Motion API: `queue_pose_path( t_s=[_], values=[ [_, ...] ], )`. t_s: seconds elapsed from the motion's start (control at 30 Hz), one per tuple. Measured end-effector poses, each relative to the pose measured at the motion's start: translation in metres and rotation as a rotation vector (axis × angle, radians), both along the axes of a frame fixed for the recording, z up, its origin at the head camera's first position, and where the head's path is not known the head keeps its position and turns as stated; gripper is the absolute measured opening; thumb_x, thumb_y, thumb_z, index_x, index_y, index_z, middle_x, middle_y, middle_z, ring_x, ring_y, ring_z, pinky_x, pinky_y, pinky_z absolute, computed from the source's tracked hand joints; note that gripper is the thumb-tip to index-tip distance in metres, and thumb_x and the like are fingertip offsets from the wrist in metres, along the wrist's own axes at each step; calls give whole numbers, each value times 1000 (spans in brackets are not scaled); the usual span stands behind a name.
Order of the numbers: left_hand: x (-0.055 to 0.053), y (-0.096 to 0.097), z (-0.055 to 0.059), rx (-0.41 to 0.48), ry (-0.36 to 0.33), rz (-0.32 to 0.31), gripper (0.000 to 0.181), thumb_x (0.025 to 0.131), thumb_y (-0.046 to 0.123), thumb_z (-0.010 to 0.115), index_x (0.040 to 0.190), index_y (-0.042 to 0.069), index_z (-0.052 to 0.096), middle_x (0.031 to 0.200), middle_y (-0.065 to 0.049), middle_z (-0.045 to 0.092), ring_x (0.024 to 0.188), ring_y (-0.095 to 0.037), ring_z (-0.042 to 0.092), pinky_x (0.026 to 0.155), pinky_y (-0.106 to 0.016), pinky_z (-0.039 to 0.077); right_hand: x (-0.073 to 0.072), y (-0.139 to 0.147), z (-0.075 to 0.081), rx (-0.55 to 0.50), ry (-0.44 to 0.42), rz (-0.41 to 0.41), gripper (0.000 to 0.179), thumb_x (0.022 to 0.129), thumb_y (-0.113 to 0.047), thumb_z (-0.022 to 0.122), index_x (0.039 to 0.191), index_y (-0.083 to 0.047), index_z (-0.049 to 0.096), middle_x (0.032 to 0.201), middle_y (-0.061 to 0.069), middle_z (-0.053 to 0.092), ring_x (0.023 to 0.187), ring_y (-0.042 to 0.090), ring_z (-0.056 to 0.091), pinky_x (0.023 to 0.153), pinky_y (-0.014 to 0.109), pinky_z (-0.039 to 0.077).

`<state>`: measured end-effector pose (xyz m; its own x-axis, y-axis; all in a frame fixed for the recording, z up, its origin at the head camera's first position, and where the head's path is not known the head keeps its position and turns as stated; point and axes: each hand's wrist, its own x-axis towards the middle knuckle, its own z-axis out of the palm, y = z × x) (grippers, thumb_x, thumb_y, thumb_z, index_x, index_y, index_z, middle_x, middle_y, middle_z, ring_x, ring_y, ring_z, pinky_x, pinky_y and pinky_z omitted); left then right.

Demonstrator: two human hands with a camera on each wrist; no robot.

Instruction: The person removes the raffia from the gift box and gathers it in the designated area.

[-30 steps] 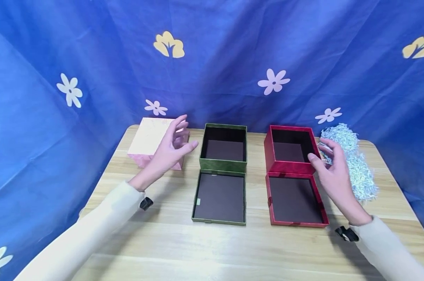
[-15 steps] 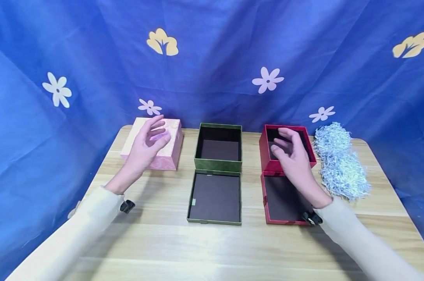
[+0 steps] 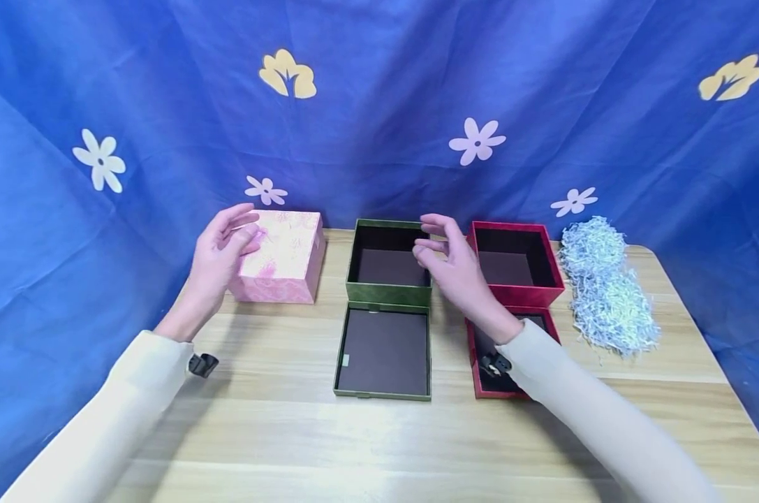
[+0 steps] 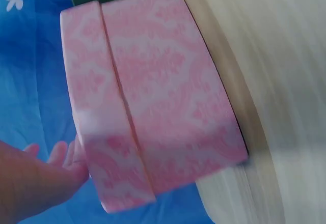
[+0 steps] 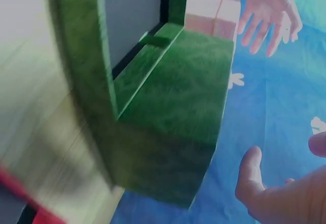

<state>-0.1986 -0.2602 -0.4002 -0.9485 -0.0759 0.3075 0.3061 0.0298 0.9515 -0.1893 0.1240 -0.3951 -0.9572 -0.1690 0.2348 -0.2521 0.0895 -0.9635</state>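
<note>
A pink patterned gift box [image 3: 278, 255] with its lid on stands at the back left of the table. My left hand [image 3: 220, 244] is at its left side, fingers loosely bent, overlapping the lid's corner in the head view; in the left wrist view the fingertips [image 4: 60, 152] are right at the lid's edge. An open green box [image 3: 388, 262], dark inside, stands in the middle with its upturned lid [image 3: 385, 353] in front. Over its right rim hovers my right hand [image 3: 451, 265], holding nothing, thumb and fingers apart. The right wrist view shows the green box's side [image 5: 163, 152] beside the thumb.
To the right stands an open red box [image 3: 517, 262], its upturned lid [image 3: 480, 388] in front, partly behind the right forearm. Pale blue shredded paper [image 3: 612, 300] lies in two clumps at the table's right. A blue flowered curtain [image 3: 379, 105] hangs behind the table [image 3: 366, 447].
Both hands have moved left: the left across the pink box to its left side, the right from beside the red box to over the green one. The boxes stand where they were.
</note>
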Motion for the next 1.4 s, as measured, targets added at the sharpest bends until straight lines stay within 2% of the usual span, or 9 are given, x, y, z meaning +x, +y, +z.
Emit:
queue_pose_path(
  t_s=[0.17,0.43,0.6,0.73,0.83,0.93,1.1,1.27,1.4],
  values=[
    [-8,-21,-5,20,-5,16,39,108,10,70,146,3,65,134,-12,67,122,-20,66,99,-22,55,-4,-30,0,8,-25,56,52,103,-8,66,153,-6,53,153,22,53,133,38,64,100,42,59],
    [-19,-46,-17,74,-77,114,28,108,15,71,136,8,70,121,-2,74,113,-17,71,101,-23,52,-8,-80,-1,68,-36,101,46,104,-15,64,150,-17,57,147,10,60,121,19,71,91,38,62],
    [-19,-53,-23,152,-156,122,24,108,16,71,132,12,71,121,-1,73,113,-16,66,91,-20,55,-11,-109,0,29,-125,117,46,103,-13,64,148,-22,58,142,0,61,107,13,74,90,37,62],
    [-19,-59,-29,147,-226,116,26,109,16,68,135,17,71,124,3,72,109,-11,64,81,-18,55,-14,-128,0,30,-191,123,50,104,-11,67,152,-23,57,147,1,60,110,13,73,92,36,60],
    [-21,-67,-35,154,-282,80,31,110,13,64,140,19,70,121,3,71,98,-8,67,71,-18,55,-16,-140,-1,65,-220,126,57,103,-11,66,158,-21,53,153,4,57,121,15,69,95,36,58],
    [-26,-75,-38,229,-330,-9,34,111,8,59,142,20,69,116,0,68,89,-10,67,67,-21,56,-17,-150,-4,44,-253,122,62,101,-8,62,162,-17,51,158,10,53,129,19,65,98,36,56],
    [-31,-83,-44,376,-334,-163,35,112,0,55,142,11,68,111,-3,74,91,-16,68,75,-26,58,-20,-166,-12,-56,-324,81,59,102,-4,60,160,-12,52,159,12,53,130,19,62,105,37,53],
    [-33,-88,-45,382,-337,-223,39,110,-5,56,147,3,63,115,-5,78,93,-16,71,78,-27,59,-22,-182,-18,-68,-380,56,61,104,-3,58,163,-15,49,164,8,49,149,19,44,121,40,39],
    [-38,-93,-44,356,-346,-259,44,109,-10,53,151,3,61,118,-9,78,93,-17,74,76,-29,61,-24,-193,-21,-89,-380,38,62,104,0,54,164,-13,47,166,9,45,151,18,41,123,36,35]
  ],
)
